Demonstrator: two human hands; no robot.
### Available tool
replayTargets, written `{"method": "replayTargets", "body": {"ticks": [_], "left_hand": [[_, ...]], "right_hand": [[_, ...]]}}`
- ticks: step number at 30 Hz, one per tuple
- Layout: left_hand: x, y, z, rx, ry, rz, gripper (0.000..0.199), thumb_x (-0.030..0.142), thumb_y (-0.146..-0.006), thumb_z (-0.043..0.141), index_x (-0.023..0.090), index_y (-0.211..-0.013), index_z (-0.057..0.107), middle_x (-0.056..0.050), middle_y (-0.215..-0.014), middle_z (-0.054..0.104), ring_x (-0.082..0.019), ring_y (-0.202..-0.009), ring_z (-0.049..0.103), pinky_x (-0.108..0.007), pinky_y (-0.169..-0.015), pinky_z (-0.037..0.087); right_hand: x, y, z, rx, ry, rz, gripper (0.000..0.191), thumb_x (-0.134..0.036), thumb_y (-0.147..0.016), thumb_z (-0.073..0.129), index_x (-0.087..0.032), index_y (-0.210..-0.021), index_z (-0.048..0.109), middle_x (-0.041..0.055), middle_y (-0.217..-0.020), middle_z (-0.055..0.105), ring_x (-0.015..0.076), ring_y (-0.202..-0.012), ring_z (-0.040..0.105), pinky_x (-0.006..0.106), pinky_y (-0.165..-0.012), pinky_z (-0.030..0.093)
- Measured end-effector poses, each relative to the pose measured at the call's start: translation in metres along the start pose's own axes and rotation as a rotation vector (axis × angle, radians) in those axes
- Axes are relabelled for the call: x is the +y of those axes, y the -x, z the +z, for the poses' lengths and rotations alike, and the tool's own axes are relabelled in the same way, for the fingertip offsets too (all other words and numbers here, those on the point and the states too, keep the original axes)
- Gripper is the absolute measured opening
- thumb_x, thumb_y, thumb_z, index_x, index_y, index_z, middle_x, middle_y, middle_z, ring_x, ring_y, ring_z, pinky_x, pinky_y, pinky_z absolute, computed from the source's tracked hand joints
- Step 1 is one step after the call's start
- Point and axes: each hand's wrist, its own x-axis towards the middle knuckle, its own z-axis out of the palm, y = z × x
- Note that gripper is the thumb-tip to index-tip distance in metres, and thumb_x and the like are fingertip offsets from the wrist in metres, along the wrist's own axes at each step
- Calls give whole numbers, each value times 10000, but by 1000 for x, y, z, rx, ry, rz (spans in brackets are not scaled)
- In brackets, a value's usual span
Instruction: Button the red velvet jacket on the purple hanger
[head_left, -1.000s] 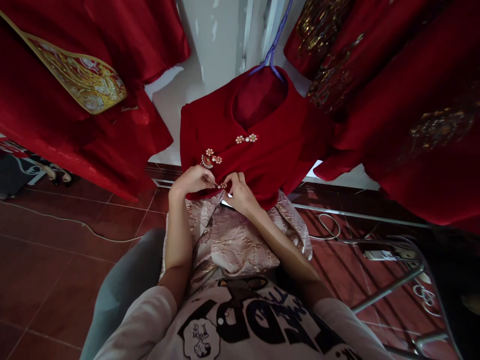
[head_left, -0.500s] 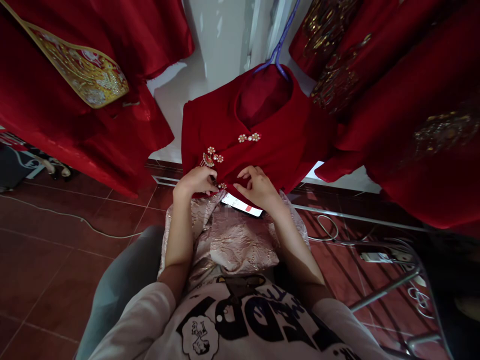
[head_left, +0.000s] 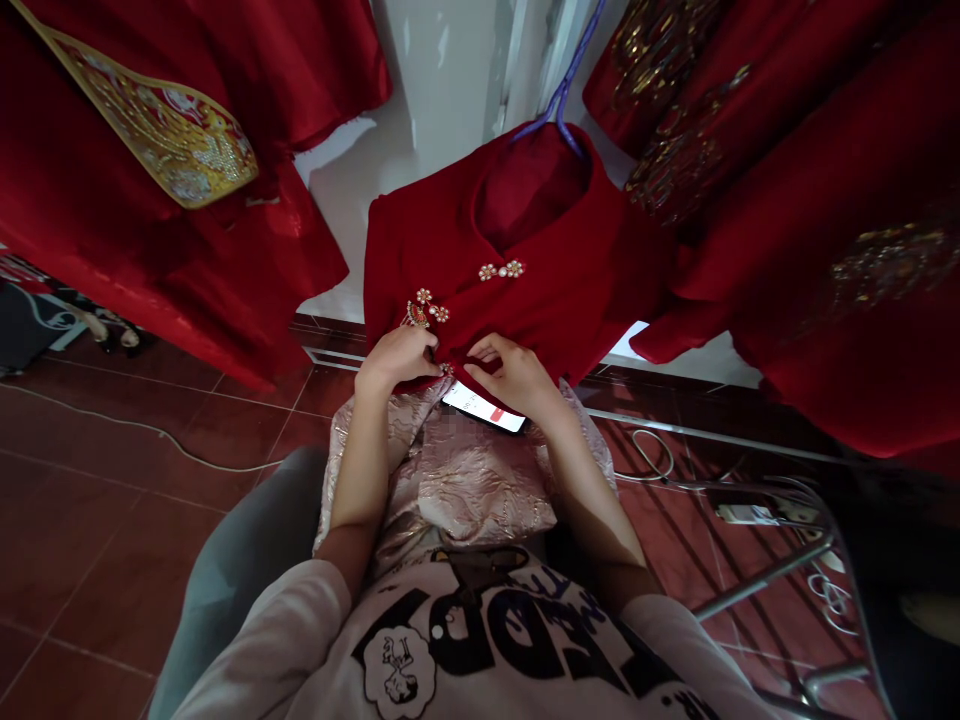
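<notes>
A red garment (head_left: 555,320) hangs in front of me from a purple hanger (head_left: 559,105). Pearl flower fasteners (head_left: 501,270) sit below its collar, and a fan-shaped ornament (head_left: 417,314) with more flowers is at its left. My left hand (head_left: 401,357) is closed on the garment's lower left edge, beside a small flower fastener (head_left: 447,370). To the right, my right hand (head_left: 516,375) rests against the garment's lower front, its fingers curled and apart with nothing visible in them. A lit phone (head_left: 484,408) lies on my lap under the hem.
Pink shiny fabric (head_left: 480,490) covers my lap. Red garments with gold decoration (head_left: 187,150) hang at the left and more (head_left: 825,300) at the right. A metal rack (head_left: 772,575) and white cables stand at the lower right. A cable (head_left: 180,455) crosses the tiled floor.
My left hand has shifted slightly right and up, and the dark gap by its fingertips no longer shows. My right hand has moved slightly left. The view has shifted a little.
</notes>
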Motion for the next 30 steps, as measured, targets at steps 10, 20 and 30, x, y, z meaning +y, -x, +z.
{"method": "replayTargets", "body": {"ticks": [10,20,30], "left_hand": [[9,6,-10,145,26,36,275,182,-757,770,186,-597,546,-25,-648,685,-186,-669,646,-290,-598,327],[7,3,-7,126,66,54,252,201,-761,750,189,-638,531,-45,-722,731,-204,-724,690,-275,-605,355],[6,4,-8,124,132,98,266,180,-749,735,174,-617,504,4,-641,670,-138,-638,613,-243,-609,339]], "right_hand": [[8,-4,17,-14,35,31,246,-253,-880,728,-208,-1094,615,73,-1075,750,189,-889,727,334,-826,591],[-1,-5,19,-19,91,70,294,-259,-880,720,-184,-1123,573,89,-1019,752,212,-835,731,337,-766,562],[-7,-6,18,2,114,132,263,-270,-865,744,-207,-1034,552,43,-954,732,180,-777,710,276,-667,478]]}}
